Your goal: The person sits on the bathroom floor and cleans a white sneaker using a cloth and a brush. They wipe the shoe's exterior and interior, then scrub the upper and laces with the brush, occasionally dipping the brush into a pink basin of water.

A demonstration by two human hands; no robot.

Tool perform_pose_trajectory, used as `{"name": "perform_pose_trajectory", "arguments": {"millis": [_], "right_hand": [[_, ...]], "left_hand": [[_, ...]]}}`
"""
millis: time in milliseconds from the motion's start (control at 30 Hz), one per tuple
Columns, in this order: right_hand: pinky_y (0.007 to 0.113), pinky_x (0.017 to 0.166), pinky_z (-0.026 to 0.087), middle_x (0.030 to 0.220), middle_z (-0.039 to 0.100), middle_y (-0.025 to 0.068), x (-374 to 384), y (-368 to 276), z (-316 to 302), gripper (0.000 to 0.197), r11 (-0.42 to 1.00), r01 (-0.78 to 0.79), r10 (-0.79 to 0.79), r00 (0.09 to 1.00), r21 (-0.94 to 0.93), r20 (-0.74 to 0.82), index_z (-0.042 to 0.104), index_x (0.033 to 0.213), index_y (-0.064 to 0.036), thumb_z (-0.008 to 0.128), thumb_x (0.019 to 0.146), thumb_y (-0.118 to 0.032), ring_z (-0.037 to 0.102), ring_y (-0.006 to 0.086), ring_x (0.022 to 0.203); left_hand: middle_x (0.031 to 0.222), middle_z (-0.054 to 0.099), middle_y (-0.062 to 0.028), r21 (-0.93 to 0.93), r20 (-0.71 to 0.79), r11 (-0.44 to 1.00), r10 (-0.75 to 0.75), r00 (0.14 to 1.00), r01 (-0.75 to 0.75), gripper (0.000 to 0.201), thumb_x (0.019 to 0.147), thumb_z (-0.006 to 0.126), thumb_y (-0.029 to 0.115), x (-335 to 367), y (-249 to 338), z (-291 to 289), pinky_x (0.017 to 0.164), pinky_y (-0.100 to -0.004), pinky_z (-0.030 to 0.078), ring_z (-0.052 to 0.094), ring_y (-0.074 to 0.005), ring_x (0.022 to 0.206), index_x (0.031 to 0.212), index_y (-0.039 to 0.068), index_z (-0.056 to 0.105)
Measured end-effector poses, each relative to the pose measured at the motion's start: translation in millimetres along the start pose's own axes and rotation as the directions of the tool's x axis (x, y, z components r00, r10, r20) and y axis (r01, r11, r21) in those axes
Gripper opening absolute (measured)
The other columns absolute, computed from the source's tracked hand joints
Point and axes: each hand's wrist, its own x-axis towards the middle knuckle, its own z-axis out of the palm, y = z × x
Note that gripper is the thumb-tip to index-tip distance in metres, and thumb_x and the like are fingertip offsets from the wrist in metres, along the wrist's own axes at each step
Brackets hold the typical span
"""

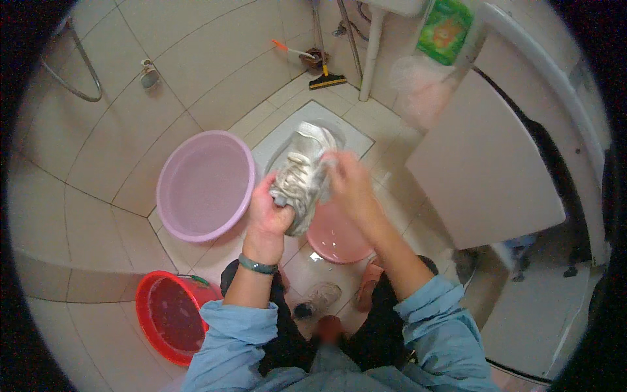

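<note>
My left hand [266, 212] grips a greyish-white lace-up sneaker [297, 173] by its heel end, holding it up with the toe pointing away from me. Against the sneaker's right side is my right hand [349, 179], its fingers curled and blurred by motion. Something greyish shows under those fingers, but I cannot make out what it is. Below the sneaker, a pink basin [339, 238] with wet glints stands on the floor, partly hidden by my right arm. A second light-coloured shoe [320, 297] lies on the tiles between my feet.
A lilac basin [166, 196] of water stands at the left, with a red bucket [147, 326] of liquid nearer me. Beyond the sneaker is a squat toilet [362, 137]. A floor squeegee [326, 81] leans in the far corner. A white cabinet panel [490, 170] juts in from the right.
</note>
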Motion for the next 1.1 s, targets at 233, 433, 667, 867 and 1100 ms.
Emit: {"name": "perform_pose_trajectory", "arguments": {"millis": [233,433,667,867,1100], "right_hand": [[0.038,0.076,0.044,0.091,0.059,0.0179,-71.9,11.7,51.2,0.021,0.999,-0.045,0.028,0.9,0.029,0.434,0.058,0.096,-0.0012,0.05,0.085,-0.017,0.058,0.0308,0.086],[0.034,0.071,0.045,0.085,0.056,0.013,-31.9,-24.8,-0.2,0.02,0.993,-0.084,0.067,0.978,0.078,0.198,0.057,0.1,-0.002,0.052,0.084,-0.013,0.056,0.0233,0.078],[0.021,0.062,0.041,0.083,0.05,0.0001,12.8,-36.8,-5.9,0.019,0.862,-0.015,0.113,0.98,0.506,-0.163,0.057,0.102,-0.0046,0.052,0.084,-0.009,0.045,0.0056,0.069],[0.024,0.062,0.041,0.081,0.051,0.0039,31.0,-39.1,-2.2,0.021,0.979,0.074,-0.021,0.964,0.191,-0.266,0.057,0.102,-0.0035,0.054,0.082,-0.007,0.048,0.0107,0.069],[0.023,0.061,0.041,0.084,0.053,0.0049,29.8,-35.1,-12.2,0.019,0.922,0.015,0.096,0.959,0.386,-0.267,0.059,0.099,-0.0033,0.057,0.08,-0.007,0.05,0.0107,0.069]], "left_hand": [[0.115,0.053,-0.0188,-0.29,-0.034,0.941,0.173,0.984,-0.176,0.035,0.089,0.034,0.017,5.8,28.6,6.9,0.097,-0.0441,0.036,0.05,-0.0307,0.108,0.111,-0.004,0.051],[0.117,0.052,-0.0178,-0.435,0.137,0.893,0.193,0.972,-0.116,0.035,0.089,0.034,0.018,-1.8,48.5,-4.5,0.098,-0.0439,0.035,0.048,-0.0304,0.11,0.113,-0.002,0.051],[0.116,0.052,-0.0181,-0.421,0.096,0.899,0.173,0.98,-0.118,0.036,0.09,0.032,0.02,-5.8,43.7,1.6,0.096,-0.046,0.037,0.049,-0.0309,0.109,0.112,-0.002,0.05],[0.108,0.057,-0.0149,-0.291,0.128,0.955,-0.019,0.992,0.056,0.034,0.09,0.034,0.02,-9.2,19.1,12.7,0.092,-0.0406,0.042,0.055,-0.027,0.101,0.109,-0.002,0.052],[0.104,0.059,-0.0131,-0.106,0.011,0.994,0.019,1.0,-0.018,0.029,0.088,0.043,0.017,-11.4,11.9,22.2,0.081,-0.0355,0.049,0.059,-0.0229,0.094,0.106,-0.004,0.052]]}}
